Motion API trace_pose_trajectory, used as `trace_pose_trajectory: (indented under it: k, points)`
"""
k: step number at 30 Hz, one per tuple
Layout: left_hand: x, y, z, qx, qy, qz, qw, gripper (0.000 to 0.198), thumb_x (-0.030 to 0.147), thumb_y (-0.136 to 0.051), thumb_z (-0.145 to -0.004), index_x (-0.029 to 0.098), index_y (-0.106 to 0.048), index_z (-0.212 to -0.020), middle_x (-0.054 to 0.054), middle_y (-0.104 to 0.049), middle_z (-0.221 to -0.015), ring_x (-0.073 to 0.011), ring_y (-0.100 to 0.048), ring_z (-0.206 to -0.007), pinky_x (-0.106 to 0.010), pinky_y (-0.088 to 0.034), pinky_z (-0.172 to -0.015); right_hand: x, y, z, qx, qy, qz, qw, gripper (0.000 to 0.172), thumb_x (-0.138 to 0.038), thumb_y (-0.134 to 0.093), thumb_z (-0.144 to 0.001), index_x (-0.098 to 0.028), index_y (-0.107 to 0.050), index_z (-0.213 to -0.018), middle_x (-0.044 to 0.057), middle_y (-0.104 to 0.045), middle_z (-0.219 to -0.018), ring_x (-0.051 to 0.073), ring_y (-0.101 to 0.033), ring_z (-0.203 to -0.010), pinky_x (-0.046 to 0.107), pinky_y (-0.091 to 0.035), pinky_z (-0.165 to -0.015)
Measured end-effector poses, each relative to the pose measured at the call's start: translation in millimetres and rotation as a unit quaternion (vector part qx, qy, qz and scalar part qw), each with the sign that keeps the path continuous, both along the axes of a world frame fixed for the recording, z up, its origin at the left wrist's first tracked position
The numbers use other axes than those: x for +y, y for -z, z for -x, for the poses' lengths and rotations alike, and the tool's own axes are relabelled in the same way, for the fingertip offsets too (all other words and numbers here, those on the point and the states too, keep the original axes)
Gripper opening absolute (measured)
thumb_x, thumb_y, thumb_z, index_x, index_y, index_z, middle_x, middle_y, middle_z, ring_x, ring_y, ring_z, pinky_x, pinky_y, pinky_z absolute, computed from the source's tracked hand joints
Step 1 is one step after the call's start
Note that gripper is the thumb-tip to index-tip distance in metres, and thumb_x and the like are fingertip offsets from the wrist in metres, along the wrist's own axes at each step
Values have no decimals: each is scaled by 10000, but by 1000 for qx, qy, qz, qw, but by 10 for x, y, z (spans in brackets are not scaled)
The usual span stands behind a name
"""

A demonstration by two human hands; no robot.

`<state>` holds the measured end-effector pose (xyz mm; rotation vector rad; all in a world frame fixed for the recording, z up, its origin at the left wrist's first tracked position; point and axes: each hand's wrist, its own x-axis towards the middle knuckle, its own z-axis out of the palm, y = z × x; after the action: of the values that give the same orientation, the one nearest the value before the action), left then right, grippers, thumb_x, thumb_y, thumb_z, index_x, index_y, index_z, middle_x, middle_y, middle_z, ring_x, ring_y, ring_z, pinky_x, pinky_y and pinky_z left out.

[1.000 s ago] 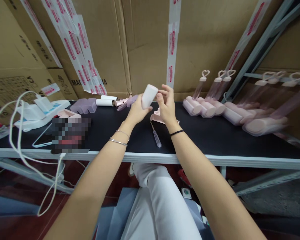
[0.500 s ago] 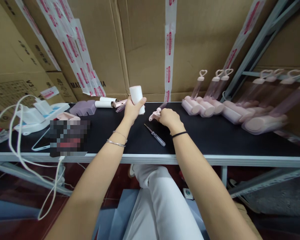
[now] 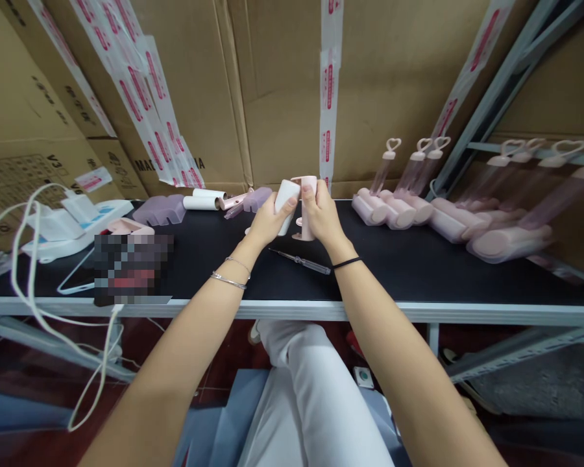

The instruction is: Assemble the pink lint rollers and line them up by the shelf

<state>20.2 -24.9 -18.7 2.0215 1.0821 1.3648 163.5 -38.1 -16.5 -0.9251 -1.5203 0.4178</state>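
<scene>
A white cylinder point(image 3: 287, 198) is wrapped in the fingers of my left hand point(image 3: 267, 220), above the black table top. My right hand point(image 3: 324, 214) grips a pale pink curved plastic shell point(image 3: 307, 224) just to its right. The two pieces are side by side, close together; whether they touch I cannot tell. Below my hands lies a screwdriver point(image 3: 302, 261) with a clear handle, its tip pointing left. Behind my left hand sits a translucent purple piece point(image 3: 257, 199), partly hidden.
White cylinders point(image 3: 205, 200) and a purple block point(image 3: 160, 210) lie at the back left. A power strip point(image 3: 73, 227) with cables and a blurred-out item point(image 3: 133, 266) are further left. Several pink devices with heart-shaped loops point(image 3: 394, 206) stand at the right. Cardboard boxes point(image 3: 282, 97) wall the back.
My right hand has lifted a pink shell from the table and brought it beside the white cylinder. My left hand moved slightly right. The screwdriver has turned to lie more level.
</scene>
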Motion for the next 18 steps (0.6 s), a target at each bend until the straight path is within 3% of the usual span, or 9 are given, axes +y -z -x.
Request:
trace_pose_trajectory:
  k: [7,12,18]
  points:
    - [-35,-20,-54,-88,37,57,994,649,729,-556,-774,160,-596,-1083,-60,-668,-795,-174,-635,-650,-292,-513,-616,61,22,78,65,-36,-2,997,671,-788,-281,-850,-227,-576,-1068,41,-650,-863,196,-648,-895,354,-529,-831]
    - [-27,-29,-73,-113,27,38,993,624,710,-601,-759,154,-598,-1042,-76,-680,-885,-186,-655,-772,-289,-525,-685,96,78,132,83,-57,33,994,661,-822,-270,-821,-237,-546,-956,-4,-576,-706,171,-628,-739,329,-532,-731]
    - [-38,-70,-97,-177,38,93,979,536,675,-573,-811,174,-578,-1001,-40,-625,-776,-173,-639,-682,-327,-533,-667,9,85,214,51,11,25,998,650,-869,-324,-754,-239,-457,-842,17,-604,-765,182,-620,-730,325,-510,-695]
